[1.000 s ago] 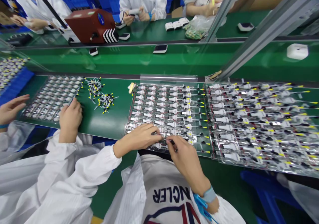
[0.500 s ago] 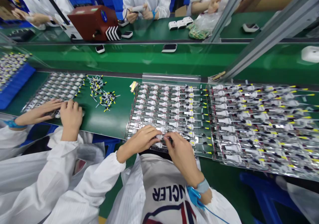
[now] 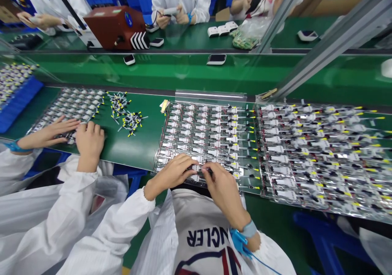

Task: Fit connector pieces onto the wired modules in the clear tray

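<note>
My left hand (image 3: 173,171) and my right hand (image 3: 222,185) meet over a clear plastic sheet of small white wired modules (image 3: 199,136), laid out in tight rows on a green belt (image 3: 134,150). Their fingertips pinch a small dark wired part near the sheet's front edge, and my fingers partly hide it. A second loaded sheet (image 3: 318,152) lies to the right. To my left, a co-worker's hands (image 3: 72,134) rest on another sheet of modules (image 3: 70,103), near loose wire bundles with yellow tips (image 3: 122,116).
An aluminium rail (image 3: 333,50) crosses above the belt at the right. Beyond it, a second green belt carries white devices (image 3: 220,31) and a reddish-brown box (image 3: 113,28), with co-workers seated behind. A blue stool (image 3: 324,246) stands below right.
My right hand has closed in toward my left, and both now pinch at one spot. The co-worker's left-side hand has moved onto the sheet. The view has drifted slightly.
</note>
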Demonstrator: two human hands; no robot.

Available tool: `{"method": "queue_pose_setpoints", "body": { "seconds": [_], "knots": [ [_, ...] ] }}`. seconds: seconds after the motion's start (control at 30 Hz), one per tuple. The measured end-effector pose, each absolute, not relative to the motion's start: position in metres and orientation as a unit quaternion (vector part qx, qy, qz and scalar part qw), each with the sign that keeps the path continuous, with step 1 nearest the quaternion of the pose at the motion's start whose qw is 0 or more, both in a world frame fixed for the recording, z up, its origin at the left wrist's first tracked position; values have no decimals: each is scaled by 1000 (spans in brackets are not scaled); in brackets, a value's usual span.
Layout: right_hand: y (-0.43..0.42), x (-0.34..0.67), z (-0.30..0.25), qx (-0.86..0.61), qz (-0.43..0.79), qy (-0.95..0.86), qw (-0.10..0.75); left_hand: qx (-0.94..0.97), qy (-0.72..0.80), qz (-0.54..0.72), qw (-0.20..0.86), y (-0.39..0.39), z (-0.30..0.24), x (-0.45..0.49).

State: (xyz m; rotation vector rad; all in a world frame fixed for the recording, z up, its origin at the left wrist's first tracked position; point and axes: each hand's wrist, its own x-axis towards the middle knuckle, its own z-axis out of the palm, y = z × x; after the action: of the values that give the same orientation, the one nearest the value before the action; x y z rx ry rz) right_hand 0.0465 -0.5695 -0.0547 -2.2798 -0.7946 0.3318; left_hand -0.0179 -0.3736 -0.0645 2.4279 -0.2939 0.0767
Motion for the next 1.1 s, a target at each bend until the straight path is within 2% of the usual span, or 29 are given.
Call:
{"method": "queue_pose_setpoints", "body": {
  "seconds": [0.47,1.1],
  "knots": [
    [-572,52,-55,-862,178,-311,360,935,-108,35,336,-374,-67,-18],
    [-569,55,-58,-865,177,-303,358,937,-130,19,324,-371,-70,-15]
  ]
}}
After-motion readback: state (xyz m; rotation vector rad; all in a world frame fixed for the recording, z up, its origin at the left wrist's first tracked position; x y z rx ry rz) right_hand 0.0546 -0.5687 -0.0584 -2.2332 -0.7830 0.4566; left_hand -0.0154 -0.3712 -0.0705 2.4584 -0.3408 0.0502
